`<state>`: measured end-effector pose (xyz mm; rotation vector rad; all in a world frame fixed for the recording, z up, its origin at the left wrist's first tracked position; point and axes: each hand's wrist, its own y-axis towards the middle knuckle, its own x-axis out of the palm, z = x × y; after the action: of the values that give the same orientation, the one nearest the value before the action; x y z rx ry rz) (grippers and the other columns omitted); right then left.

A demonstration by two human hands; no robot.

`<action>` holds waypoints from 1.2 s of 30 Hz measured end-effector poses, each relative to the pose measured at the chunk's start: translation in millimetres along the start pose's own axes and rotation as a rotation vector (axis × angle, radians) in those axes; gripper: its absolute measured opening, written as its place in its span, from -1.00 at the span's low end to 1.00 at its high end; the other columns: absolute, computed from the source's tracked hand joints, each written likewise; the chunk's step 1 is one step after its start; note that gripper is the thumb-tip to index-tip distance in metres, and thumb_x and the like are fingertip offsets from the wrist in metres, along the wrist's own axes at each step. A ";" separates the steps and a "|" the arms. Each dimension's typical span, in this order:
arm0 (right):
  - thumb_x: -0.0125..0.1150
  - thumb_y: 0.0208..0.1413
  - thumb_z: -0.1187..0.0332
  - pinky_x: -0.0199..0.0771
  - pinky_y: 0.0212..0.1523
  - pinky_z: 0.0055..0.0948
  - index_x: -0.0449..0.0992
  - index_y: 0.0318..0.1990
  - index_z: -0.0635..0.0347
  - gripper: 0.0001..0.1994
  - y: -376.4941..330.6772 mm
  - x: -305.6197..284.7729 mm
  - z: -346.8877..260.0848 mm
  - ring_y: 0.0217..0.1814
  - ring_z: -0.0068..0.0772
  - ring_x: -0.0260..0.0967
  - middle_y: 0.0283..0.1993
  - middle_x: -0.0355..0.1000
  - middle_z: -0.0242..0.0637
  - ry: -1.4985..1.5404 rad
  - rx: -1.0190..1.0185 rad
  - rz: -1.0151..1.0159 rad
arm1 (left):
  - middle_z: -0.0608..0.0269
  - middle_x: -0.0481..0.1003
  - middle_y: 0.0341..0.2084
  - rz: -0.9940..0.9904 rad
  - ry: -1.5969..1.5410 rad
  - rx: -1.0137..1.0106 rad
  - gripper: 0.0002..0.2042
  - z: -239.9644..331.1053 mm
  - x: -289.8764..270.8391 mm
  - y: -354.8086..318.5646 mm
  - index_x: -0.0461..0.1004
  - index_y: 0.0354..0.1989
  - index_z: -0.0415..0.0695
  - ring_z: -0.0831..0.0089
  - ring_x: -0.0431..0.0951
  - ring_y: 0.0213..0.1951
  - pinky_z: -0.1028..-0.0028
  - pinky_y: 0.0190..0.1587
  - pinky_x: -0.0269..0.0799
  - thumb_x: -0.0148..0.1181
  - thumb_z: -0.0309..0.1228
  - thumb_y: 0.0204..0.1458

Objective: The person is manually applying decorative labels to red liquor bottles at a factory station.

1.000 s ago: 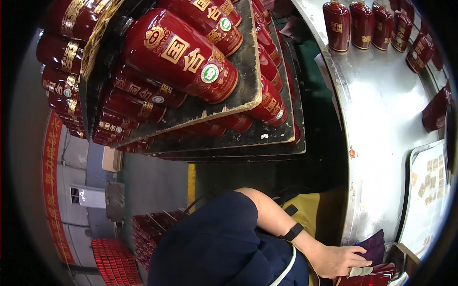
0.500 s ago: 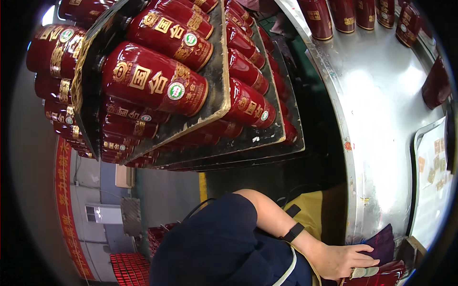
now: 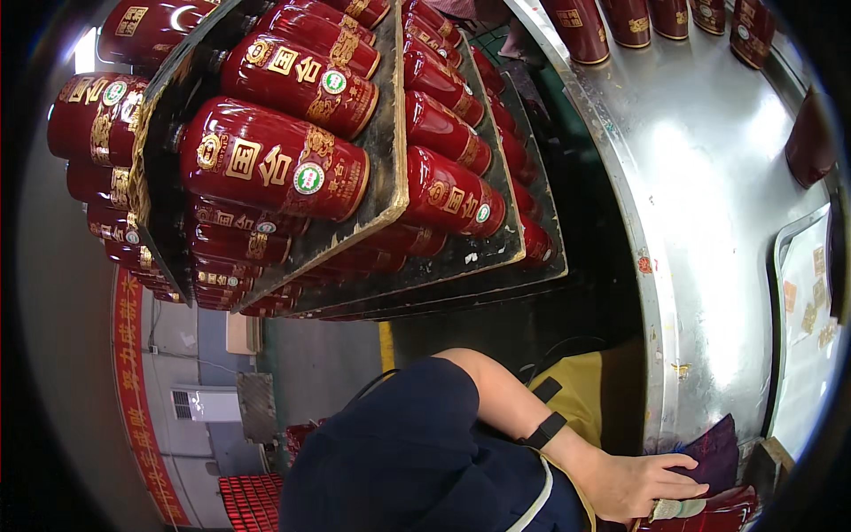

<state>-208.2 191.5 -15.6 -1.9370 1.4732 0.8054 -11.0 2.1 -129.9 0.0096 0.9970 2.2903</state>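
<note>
My left hand (image 3: 625, 486) reaches from a navy sleeve over the metal table at the lower right. Its fingers are bent over a glossy dark red bottle (image 3: 722, 512), which is cut off by the lower edge. A pale cover (image 3: 679, 508) sits on one finger, against the bottle. Right beside the fingertips a dark purple cloth (image 3: 709, 457) lies on the table. The underside of the grip and the thumb are hidden. A black band (image 3: 543, 432) circles my wrist. My right hand is out of the picture.
Stacked black boards (image 3: 390, 151) at the upper left hold several red bottles (image 3: 275, 160) with gold marks. More red bottles (image 3: 581, 31) stand on the steel table (image 3: 683, 266), another red bottle (image 3: 811, 146) at its right. A tray (image 3: 777, 284) holds small labels (image 3: 808, 317). Yellow cloth (image 3: 581, 403) hangs by my arm.
The view has shifted slightly, so the stacked bottles sit a little lower and further left. My left hand stays almost where it was, on the red bottle.
</note>
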 end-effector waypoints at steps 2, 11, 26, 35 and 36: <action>0.21 0.33 0.14 0.31 -0.22 -0.33 0.55 -0.17 0.27 -0.68 -0.8 0.3 -0.3 -0.23 -0.36 0.31 -0.23 0.46 -0.25 0.011 0.005 0.005 | -0.61 0.31 0.23 -0.009 0.016 0.012 -0.64 0.3 -1.0 0.6 0.64 -0.66 -0.32 -0.33 0.44 0.17 -0.28 0.36 0.09 0.27 -0.21 -0.08; 0.22 0.32 0.11 0.33 -0.25 -0.34 0.56 -0.15 0.29 -0.66 -10.0 -1.8 -2.7 -0.25 -0.35 0.33 -0.24 0.47 -0.23 0.015 -0.007 0.028 | -0.61 0.31 0.23 -0.094 0.054 0.015 -0.70 1.9 -10.3 4.9 0.65 -0.65 -0.27 -0.25 0.39 0.27 -0.25 0.38 0.08 0.34 -0.22 -0.31; 0.23 0.31 0.08 0.40 -0.30 -0.31 0.60 -0.09 0.33 -0.60 -48.6 -26.5 -9.4 -0.30 -0.33 0.40 -0.25 0.54 -0.19 0.023 0.031 0.198 | -0.55 0.28 0.29 -0.178 0.151 0.025 -0.37 9.8 -27.8 17.9 0.62 -0.21 -0.50 -0.12 0.29 0.39 -0.08 0.44 0.06 0.56 -0.17 -0.39; 0.21 0.38 0.20 0.39 -0.09 -0.48 0.52 -0.06 0.45 -0.65 -37.5 -42.3 6.3 -0.13 -0.50 0.37 -0.14 0.51 -0.25 0.373 -0.041 -0.055 | -0.29 0.34 0.29 -0.280 0.092 -0.183 -0.28 27.7 -54.7 39.6 0.28 0.36 -0.39 -0.15 0.38 0.30 0.00 0.41 0.21 0.36 -0.38 0.00; 0.11 0.46 0.33 0.36 -0.19 -0.55 0.55 -0.16 0.46 -0.73 -36.9 -39.0 1.6 -0.23 -0.60 0.33 -0.24 0.52 -0.30 0.355 -0.058 -0.050 | -0.28 0.32 0.31 -0.278 0.022 -0.230 -0.24 28.1 -55.8 42.8 0.26 0.39 -0.36 -0.14 0.35 0.33 0.05 0.42 0.20 0.41 -0.34 0.00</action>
<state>-180.9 225.6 15.6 -2.2382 1.6067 0.5030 17.1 -32.3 -68.6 -0.2357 0.6921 2.1355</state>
